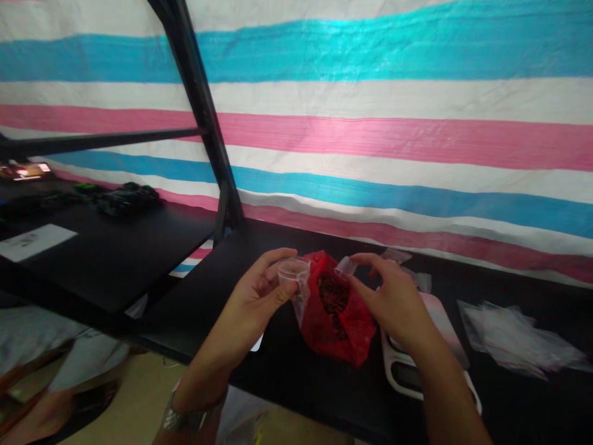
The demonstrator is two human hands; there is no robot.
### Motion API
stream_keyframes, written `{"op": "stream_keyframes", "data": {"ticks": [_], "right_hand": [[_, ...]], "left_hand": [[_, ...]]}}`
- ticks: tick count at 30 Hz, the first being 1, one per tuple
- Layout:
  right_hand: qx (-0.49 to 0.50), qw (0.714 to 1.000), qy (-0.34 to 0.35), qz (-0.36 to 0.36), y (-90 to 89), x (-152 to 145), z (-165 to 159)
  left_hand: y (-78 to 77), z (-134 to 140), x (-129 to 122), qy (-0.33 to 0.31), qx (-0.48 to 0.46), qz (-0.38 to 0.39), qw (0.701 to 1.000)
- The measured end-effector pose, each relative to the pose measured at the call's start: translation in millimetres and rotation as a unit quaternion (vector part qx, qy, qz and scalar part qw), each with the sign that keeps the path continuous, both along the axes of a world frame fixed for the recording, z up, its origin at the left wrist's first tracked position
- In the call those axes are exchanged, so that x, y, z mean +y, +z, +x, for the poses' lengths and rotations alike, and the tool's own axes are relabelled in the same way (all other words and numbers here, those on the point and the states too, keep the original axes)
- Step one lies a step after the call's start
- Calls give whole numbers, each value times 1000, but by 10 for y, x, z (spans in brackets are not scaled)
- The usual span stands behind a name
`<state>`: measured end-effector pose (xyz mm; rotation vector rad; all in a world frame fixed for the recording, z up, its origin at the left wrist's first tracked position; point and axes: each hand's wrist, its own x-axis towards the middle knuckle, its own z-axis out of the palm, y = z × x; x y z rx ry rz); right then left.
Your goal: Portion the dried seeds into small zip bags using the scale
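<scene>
My left hand (262, 290) pinches the rim of a small clear zip bag (296, 272), whose mouth is held apart. Just right of it, a red plastic bag (319, 334) stands open on the black table, showing small dark brown pieces (333, 296) inside. Between the thumb and fingers of my right hand (389, 290) is a small clear plastic cup (345, 267), tilted over the red bag's opening. What the cup contains cannot be made out. Under my right forearm lies a white kitchen scale (403, 374), partly hidden.
A pile of clear zip bags (523, 340) lies right of the scale. Beyond the black frame post (204, 105), another table (139, 247) bears a paper sheet (39, 241) and dark bundled items (125, 199). A striped tarp (393, 142) hangs behind. A seated person's leg (60, 389) shows at lower left.
</scene>
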<state>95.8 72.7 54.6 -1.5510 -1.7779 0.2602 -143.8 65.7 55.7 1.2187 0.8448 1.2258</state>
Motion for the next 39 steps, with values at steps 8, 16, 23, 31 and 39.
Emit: {"op": "stream_keyframes", "data": {"ticks": [8,16,23,31,39], "right_hand": [[-145,987,-28,-71,-313,157,-258],[-132,986,33,-94,-333,140,-369],[16,987,85,-134,-375,144,-287],[170,954,106,-221,-344,125,-154],[212,949,67,-221,-286,120,109]], "left_hand": [[-193,-11,-16,-90,132,-57,986],[-321,156,91,-54,69,-94,992],[-340,100,102,-60,10,-111,992],[-369,229,115,-52,-9,-114,992],[-208,81,54,-8,155,-30,987]]}}
